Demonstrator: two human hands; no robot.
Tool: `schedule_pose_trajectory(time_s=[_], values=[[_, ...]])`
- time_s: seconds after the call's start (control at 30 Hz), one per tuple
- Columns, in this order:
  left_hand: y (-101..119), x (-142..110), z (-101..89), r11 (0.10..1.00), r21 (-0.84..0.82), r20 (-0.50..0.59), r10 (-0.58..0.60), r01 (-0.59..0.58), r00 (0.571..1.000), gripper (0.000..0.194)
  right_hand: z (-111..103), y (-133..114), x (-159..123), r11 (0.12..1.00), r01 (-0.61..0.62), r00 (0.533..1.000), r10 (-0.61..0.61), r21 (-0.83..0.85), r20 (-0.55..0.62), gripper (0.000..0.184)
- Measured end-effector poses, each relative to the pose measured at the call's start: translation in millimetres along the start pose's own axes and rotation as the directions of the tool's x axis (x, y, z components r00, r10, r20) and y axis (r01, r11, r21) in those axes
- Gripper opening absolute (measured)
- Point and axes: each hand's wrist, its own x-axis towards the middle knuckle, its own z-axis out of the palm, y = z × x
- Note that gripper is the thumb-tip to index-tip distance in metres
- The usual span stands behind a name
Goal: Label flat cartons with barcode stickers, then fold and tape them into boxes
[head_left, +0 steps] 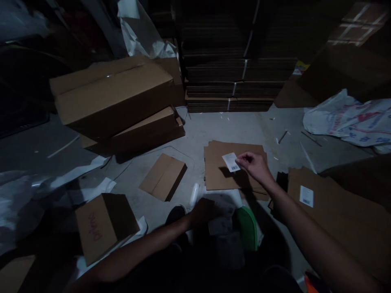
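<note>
My right hand (253, 165) pinches a white printed label (231, 162) by its right edge. The label, with a barcode near its bottom, is held above a stack of flat cardboard sheets (214, 167) on the floor. Lower down and in deep shadow, my left hand (202, 212) is closed at the upper left of a strip of pale labels (221, 226) that hangs toward my lap. Its fingertips are hard to make out. Beside the strip lies a green object (248, 228), partly hidden.
Two large cartons (119, 93) lie stacked at the left, with smaller boxes (163, 177) nearer. Strapped flat cardboard bundles (229, 89) stand behind. A flat carton (336, 219) bearing a label is at right, below a white printed sack (351, 118). A white roll (194, 194) rests near my foot.
</note>
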Motion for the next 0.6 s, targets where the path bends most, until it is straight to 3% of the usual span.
schedule_pose_trajectory(time_s=[0.1,0.2,0.27,0.43,0.6], values=[[-1,-6,2.0,1.0,-0.008,-0.002,0.005,-0.005,1.0,0.058,43,33,32,0.948,-0.233,0.97,0.242,0.219,-0.016,0.05],[-2,-7,4.8,0.999,-0.034,-0.012,0.009,-0.009,1.0,0.057,85,65,51,0.932,-0.284,0.955,0.297,0.227,-0.025,0.057],[-4,-6,6.3,0.999,-0.043,-0.022,0.003,-0.004,1.0,0.058,102,80,58,0.932,-0.295,0.949,0.311,0.209,-0.047,0.058],[-5,-10,4.1,0.995,-0.094,-0.028,-0.03,0.028,0.999,0.053,112,101,67,0.945,-0.316,0.943,0.322,0.079,-0.079,0.049],[-4,-19,1.4,0.978,-0.209,-0.041,-0.022,0.013,0.999,0.054,115,97,64,0.933,-0.33,0.942,0.317,-0.141,-0.108,0.032]])
